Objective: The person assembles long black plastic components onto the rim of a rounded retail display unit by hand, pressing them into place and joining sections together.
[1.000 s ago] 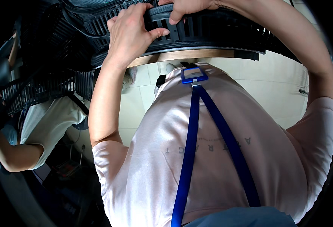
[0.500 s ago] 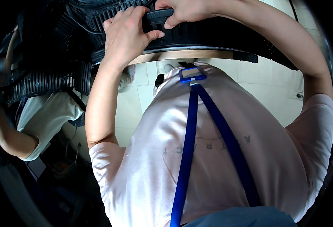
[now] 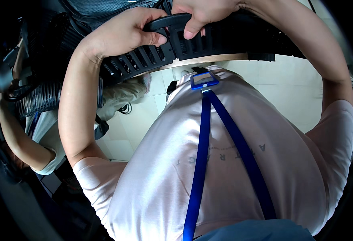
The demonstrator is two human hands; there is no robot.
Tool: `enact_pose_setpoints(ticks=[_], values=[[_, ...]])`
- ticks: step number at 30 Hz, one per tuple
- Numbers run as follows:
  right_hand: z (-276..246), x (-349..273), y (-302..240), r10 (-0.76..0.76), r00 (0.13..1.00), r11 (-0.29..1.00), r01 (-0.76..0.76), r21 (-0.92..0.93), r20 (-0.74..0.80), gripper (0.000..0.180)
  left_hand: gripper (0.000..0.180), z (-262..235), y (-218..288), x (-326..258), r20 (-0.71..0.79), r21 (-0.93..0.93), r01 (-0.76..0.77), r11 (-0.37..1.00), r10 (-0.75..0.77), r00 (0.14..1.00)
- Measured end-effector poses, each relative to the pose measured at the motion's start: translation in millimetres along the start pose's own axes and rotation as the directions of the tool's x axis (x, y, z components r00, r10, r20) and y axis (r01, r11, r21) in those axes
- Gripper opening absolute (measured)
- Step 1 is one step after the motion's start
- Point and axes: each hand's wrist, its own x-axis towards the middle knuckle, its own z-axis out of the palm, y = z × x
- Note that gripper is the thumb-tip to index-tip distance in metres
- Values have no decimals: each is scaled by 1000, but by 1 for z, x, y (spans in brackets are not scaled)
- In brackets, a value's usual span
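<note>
Both my hands grip a black slatted plastic part (image 3: 144,58) by its thick curved rim, near the top of the view. My left hand (image 3: 130,32) is closed over the rim on the left, its thumb on the near side and its other fingers out of sight behind. My right hand (image 3: 204,16) pinches the rim a little to the right, thumb pointing down the slats. A narrow vertical gap shows in the slats between the two thumbs. The far side of the part is hidden.
A pale wooden table edge (image 3: 202,61) runs below the part. Black mesh (image 3: 100,14) and cables lie beyond my left wrist. At the left, another person's arm (image 3: 22,140) is near a ribbed black stack (image 3: 40,98). A blue lanyard with a badge (image 3: 204,80) hangs on my chest.
My left hand has turned inward, its wrist and forearm swinging left. The slatted part has tilted, and its left side now hangs lower, over the table edge. My right hand has shifted slightly right.
</note>
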Motion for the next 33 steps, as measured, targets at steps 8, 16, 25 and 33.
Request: enact_pose_setpoints(ticks=[8, 16, 25, 33], values=[[-4, -2, 6, -58, 997, 998, 60, 35, -57, 22, 24, -13, 3, 17, 89, -95, 2, 996, 7, 996], [26, 21, 33, 56, 975, 998, -57, 3, -213, 22, 18, -12, -36, 27, 130, 40, 67, 997, -72, 989], [34, 23, 29, 53, 955, 999, -51, 12, -293, 19, 10, 7, -32, 24, -21, 42, 71, 997, -70, 997], [26, 25, 36, 17, 964, 989, 24, 148, -267, 15, 11, 5, -39, 33, 20, -68, 39, 997, -38, 999]])
